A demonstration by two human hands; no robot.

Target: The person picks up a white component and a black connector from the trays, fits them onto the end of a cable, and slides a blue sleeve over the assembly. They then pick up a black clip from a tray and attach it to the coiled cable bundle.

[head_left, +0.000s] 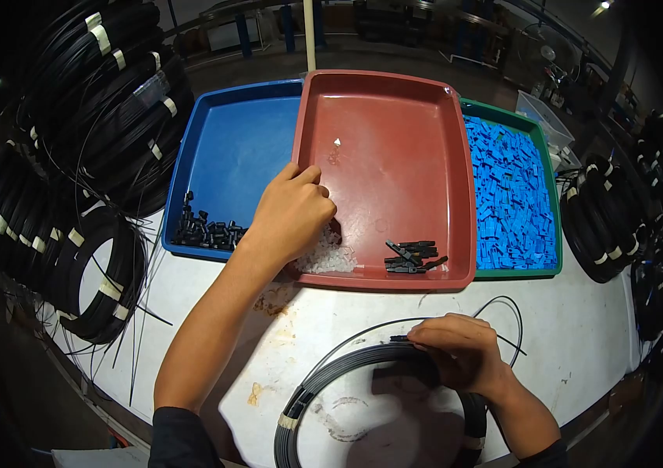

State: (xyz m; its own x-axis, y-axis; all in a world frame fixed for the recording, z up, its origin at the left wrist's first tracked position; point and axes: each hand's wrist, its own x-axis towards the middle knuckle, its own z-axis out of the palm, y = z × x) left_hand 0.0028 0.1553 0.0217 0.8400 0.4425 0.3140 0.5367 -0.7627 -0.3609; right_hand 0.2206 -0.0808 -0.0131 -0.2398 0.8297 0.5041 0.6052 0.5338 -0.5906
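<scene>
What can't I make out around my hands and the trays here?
All in the head view:
- Left fingertips: hidden behind the left hand itself, so I can't tell whether they hold anything.
- Some white pieces: probably covered by the left hand and wrist.
- Right end of the black piece: covered by the right hand.
- Near part of the cable coil: cut off by the bottom edge.
- Single blue pieces: too small for detail.

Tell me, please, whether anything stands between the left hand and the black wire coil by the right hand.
Yes: the red tray's front wall lies between the left hand and the black wire coil, so the hand would probably need to pass over it. Nothing else visible blocks the way.
</scene>
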